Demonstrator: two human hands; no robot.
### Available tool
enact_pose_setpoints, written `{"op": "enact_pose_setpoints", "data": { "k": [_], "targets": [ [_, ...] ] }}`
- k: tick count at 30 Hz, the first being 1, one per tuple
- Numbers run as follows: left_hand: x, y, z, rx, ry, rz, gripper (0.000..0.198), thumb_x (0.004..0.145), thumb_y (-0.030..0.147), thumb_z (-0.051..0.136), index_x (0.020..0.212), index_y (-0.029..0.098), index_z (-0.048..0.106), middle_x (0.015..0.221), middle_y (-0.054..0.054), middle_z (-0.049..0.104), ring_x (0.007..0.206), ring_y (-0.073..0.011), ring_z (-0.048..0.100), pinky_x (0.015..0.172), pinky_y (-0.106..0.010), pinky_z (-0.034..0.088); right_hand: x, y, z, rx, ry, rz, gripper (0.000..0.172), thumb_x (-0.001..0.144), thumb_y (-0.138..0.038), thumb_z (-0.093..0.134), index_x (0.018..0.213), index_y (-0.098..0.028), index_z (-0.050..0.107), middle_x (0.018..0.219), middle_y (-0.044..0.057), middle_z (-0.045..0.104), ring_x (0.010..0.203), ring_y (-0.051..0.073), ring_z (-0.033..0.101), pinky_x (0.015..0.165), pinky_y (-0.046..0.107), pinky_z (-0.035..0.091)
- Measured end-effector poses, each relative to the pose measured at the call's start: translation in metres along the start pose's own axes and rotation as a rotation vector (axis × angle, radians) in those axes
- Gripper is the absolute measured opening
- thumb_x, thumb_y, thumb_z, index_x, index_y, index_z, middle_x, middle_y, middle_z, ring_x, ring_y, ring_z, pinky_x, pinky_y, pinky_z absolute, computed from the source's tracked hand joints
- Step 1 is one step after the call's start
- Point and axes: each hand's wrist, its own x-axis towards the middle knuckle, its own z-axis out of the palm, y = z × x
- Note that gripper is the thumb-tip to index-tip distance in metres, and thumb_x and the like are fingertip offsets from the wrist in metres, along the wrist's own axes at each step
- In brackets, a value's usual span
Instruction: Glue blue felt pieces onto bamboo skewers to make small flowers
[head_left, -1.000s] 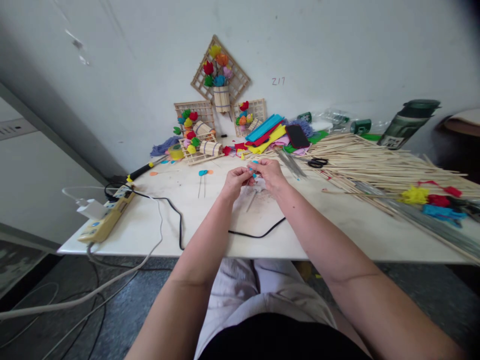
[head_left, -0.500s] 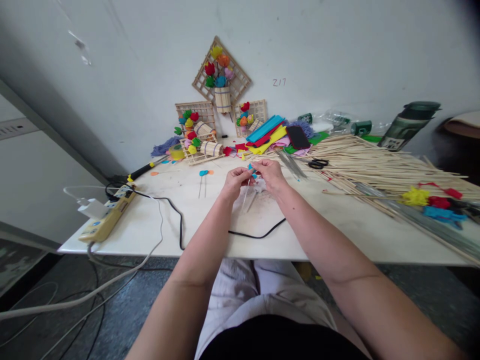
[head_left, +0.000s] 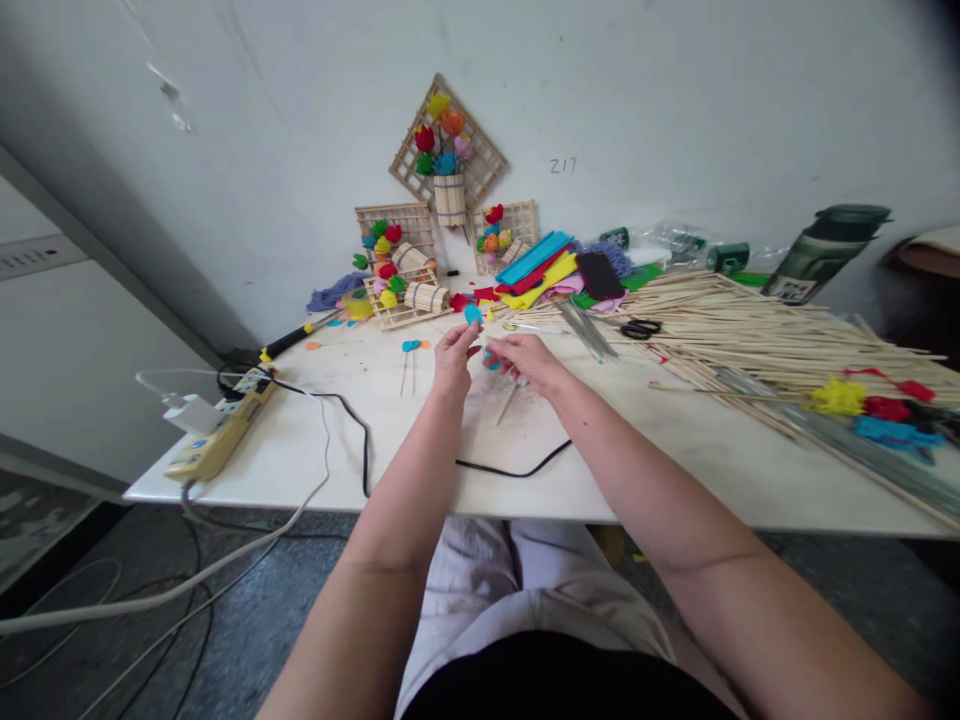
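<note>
My left hand (head_left: 453, 360) is pinched on a small rounded blue petal-like piece (head_left: 472, 314), which stands up above the fingertips. Close by on the right, my right hand (head_left: 527, 362) has its thumb and fingers pressed together; what lies between them is too small to make out. Just under the right fingertips are more blue bits (head_left: 491, 362). A thin grey stick-like piece (head_left: 507, 402) lies on the table below that hand. To the left of my left hand rest blue pieces on thin wire stems (head_left: 410, 346), beside an orange one.
Lattice panels with felt flowers (head_left: 450, 150) stand at the wall. Folded coloured felt (head_left: 536, 265), a phone (head_left: 598, 275), scissors (head_left: 640, 328) and many wooden sticks (head_left: 750, 325) fill the right. A power strip (head_left: 217, 430) sits left; a black cable (head_left: 517, 474) crosses the front.
My hands were together on a blue piece with a pale stem hanging down. They have moved apart slightly; the left now shows a blue piece upright, and the right has dropped a little.
</note>
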Motion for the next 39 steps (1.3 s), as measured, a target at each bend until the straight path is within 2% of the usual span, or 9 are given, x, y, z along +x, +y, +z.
{"op": "enact_pose_setpoints", "data": {
  "k": [2,6,12,22,30,39],
  "targets": [
    [0.000,0.000,-0.001,-0.003,0.009,0.004,0.027,0.061,0.039,0.072,0.072,0.018,0.061,0.080,-0.002,0.064,0.079,-0.0119,0.058,0.065,-0.022,0.040,-0.002,0.003,0.005,-0.035,-0.049,-0.023,0.022,0.067,-0.038,0.068,0.066,-0.016,0.064,0.064,0.003,0.068,0.046,0.007,0.046,0.040,0.019,0.028],
    [0.000,0.000,-0.001,-0.014,0.004,-0.017,0.029,0.061,0.041,0.072,0.072,0.017,0.059,0.080,-0.003,0.063,0.078,-0.0117,0.057,0.064,-0.022,0.040,-0.003,0.006,0.012,-0.041,-0.032,-0.106,0.017,0.065,-0.027,0.068,0.054,-0.016,0.059,0.052,0.000,0.062,0.042,0.006,0.043,0.043,0.021,0.032],
    [0.003,0.000,-0.004,-0.032,0.030,-0.043,0.029,0.058,0.040,0.073,0.067,0.017,0.058,0.080,-0.004,0.065,0.078,-0.0121,0.056,0.065,-0.023,0.041,-0.003,0.005,0.013,-0.092,-0.029,-0.077,0.016,0.063,-0.023,0.069,0.053,-0.017,0.059,0.047,-0.001,0.059,0.037,0.007,0.044,0.038,0.020,0.033],
    [0.004,0.002,-0.004,-0.048,0.043,-0.024,0.029,0.057,0.033,0.075,0.058,0.015,0.053,0.074,-0.004,0.065,0.084,-0.0138,0.060,0.070,-0.024,0.041,0.000,0.008,0.015,-0.202,-0.011,-0.086,0.016,0.066,-0.017,0.068,0.053,-0.017,0.059,0.045,-0.002,0.059,0.038,0.008,0.047,0.042,0.021,0.039],
    [0.002,0.001,-0.003,-0.070,0.002,-0.047,0.031,0.059,0.041,0.074,0.072,0.015,0.063,0.074,-0.005,0.066,0.080,-0.0166,0.063,0.071,-0.028,0.045,0.001,0.009,0.015,-0.303,0.001,-0.115,0.014,0.070,-0.013,0.063,0.057,-0.015,0.060,0.046,-0.004,0.058,0.038,0.006,0.048,0.045,0.017,0.040],
    [0.002,0.000,-0.004,-0.097,-0.056,-0.060,0.025,0.060,0.033,0.076,0.069,0.014,0.062,0.072,-0.005,0.066,0.076,-0.0136,0.062,0.075,-0.028,0.045,0.001,0.008,0.016,-0.428,-0.012,-0.118,0.012,0.069,-0.013,0.062,0.057,-0.015,0.060,0.050,-0.001,0.062,0.042,0.008,0.053,0.047,0.019,0.042]
  ]
}}
